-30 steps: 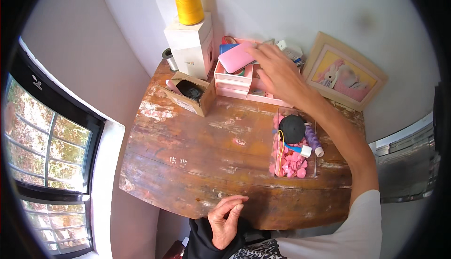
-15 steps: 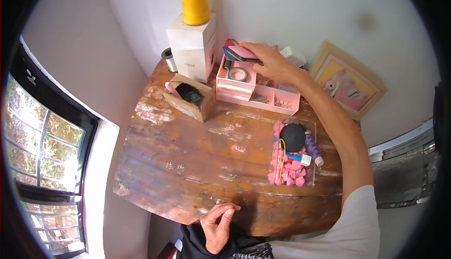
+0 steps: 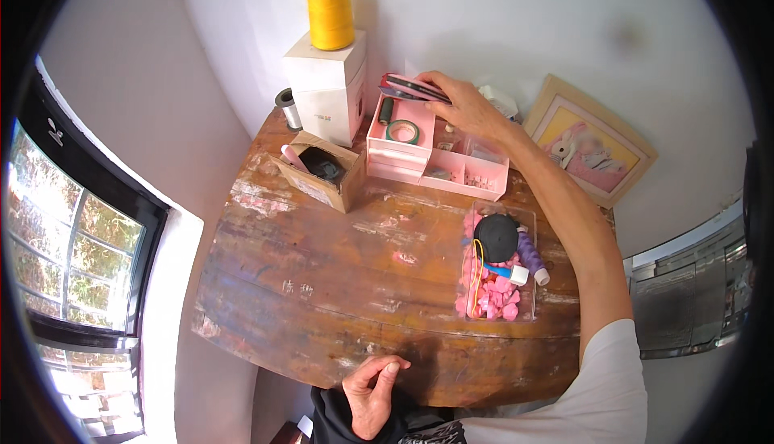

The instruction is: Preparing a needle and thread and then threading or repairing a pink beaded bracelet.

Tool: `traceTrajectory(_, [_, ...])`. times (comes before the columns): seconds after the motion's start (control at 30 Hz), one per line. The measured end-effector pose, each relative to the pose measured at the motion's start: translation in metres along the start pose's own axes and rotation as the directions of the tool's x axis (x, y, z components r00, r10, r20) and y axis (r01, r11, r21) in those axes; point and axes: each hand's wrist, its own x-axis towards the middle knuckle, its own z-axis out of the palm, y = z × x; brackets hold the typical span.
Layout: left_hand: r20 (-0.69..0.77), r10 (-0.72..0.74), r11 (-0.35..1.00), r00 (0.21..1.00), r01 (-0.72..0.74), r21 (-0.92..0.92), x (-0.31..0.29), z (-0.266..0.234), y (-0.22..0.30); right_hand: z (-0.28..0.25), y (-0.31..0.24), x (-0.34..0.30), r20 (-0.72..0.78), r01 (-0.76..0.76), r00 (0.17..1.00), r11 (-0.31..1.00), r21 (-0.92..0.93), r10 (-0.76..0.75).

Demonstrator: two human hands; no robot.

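Note:
At the back of the table my right hand [image 3: 463,105] is closed on a thin, flat pink-and-dark stack [image 3: 415,88]; its exact kind is unclear. It is held over the rear of a pink organizer box [image 3: 395,158]. In the organizer's upper tray lie a green-edged tape roll [image 3: 402,131] and a dark thread spool [image 3: 386,110]. My left hand [image 3: 372,392] rests at the front table edge, its fingers curled against the thumb with nothing visible in them.
A clear tray [image 3: 534,299] holds pink pieces, a black ball, and a purple thread cone. An open cardboard box [image 3: 348,186] stands left of the organizer. Behind it, white boxes [image 3: 326,93] carry a yellow thread cone [image 3: 330,15]. A framed picture [image 3: 592,142] leans at right.
The flat stack in my right hand has tilted, showing more of its dark edges. My left hand stays at the table edge. The whole view has shifted slightly.

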Motion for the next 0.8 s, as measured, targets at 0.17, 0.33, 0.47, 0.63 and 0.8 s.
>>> traceTrajectory(0.17, [0.002,0.017,0.998,1.0,-0.017,-0.062,-0.005,0.001,-0.015,0.011,0.022,-0.003,-0.038,0.185,0.982,0.981,-0.053,-0.187])
traceTrajectory(0.33, [0.001,0.087,0.994,0.996,-0.087,-0.063,-0.009,0.002,-0.017,0.02,0.01,-0.014,-0.066,0.283,0.949,0.923,-0.26,-0.309])
traceTrajectory(0.47, [0.0,0.014,1.0,1.0,-0.014,0.016,-0.016,0.008,0.002,0.015,-0.006,-0.029,-0.074,0.245,0.956,0.91,-0.334,-0.285])
traceTrajectory(0.63, [-0.058,0.131,0.991,0.99,-0.132,-0.022,-0.026,0.013,0.0,0.009,-0.071,-0.075,-0.096,0.152,0.979,0.961,-0.23,-0.178])
traceTrajectory(0.8, [-0.045,0.126,0.991,0.991,-0.123,0.058,-0.04,0.018,-0.007,0.028,-0.16,-0.211,0.255,-0.183,0.962,0.922,0.342,0.096])
